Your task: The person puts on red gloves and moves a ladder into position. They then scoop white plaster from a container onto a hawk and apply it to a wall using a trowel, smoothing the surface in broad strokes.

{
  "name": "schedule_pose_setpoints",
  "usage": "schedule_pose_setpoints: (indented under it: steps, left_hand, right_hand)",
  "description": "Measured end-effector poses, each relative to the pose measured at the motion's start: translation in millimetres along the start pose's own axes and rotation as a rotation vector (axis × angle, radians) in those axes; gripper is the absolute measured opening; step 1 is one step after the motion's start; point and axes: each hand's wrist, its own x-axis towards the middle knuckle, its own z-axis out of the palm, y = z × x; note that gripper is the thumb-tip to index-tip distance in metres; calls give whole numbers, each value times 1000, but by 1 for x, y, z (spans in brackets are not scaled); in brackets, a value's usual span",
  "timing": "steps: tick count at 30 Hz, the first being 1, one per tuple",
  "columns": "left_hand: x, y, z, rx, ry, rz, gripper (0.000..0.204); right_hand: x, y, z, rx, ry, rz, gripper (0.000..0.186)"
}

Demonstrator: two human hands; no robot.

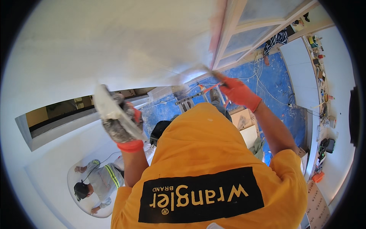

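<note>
Orange gloves on both hands – left hand (124,128) clenched on a plaster-caked hawk (112,110) held up near the ceiling (114,42), right hand (238,91) gripping a trowel (194,72) pressed flat against that ceiling. Below, another person (97,181) – on the blue floor (274,80).

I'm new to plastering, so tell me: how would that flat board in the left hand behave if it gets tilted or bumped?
The flat board looks rigid; its edge stays straight in the left hand. It probably feels top-heavy, since the hand grips it from beneath. The glove is caked with pale material, so the grip may be slippery. The right hand holds a blurred tool against the white surface.
</note>
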Motion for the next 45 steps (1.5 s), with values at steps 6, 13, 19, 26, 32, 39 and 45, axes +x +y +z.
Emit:
schedule_pose_setpoints:
  steps: [6,13,19,26,32,39,45]
  left_hand:
    - [8,35,-14,-67,-205,32,47]
    - [14,33,-12,-44,-134,-24,44]
    - [25,38,-3,-178,-346,-68,38]
    - [29,28,15,-180,-373,-92,43]
    - [26,17,25,-278,-388,-239,47]
    - [12,14,30,499,225,217,66]
    - [11,-30,21,1606,105,849,65]
  right_hand:
    - [-100,164,27,475,247,678,38]
    - [-232,229,93,964,356,1087,22]
    - [-261,273,125,1155,625,978,25]
    - [-203,182,69,1417,615,816,28]
    - [-156,121,23,1419,549,629,28]
    - [-117,30,-7,1429,434,294,25]
    - [-92,-36,-18,205,504,-307,26]
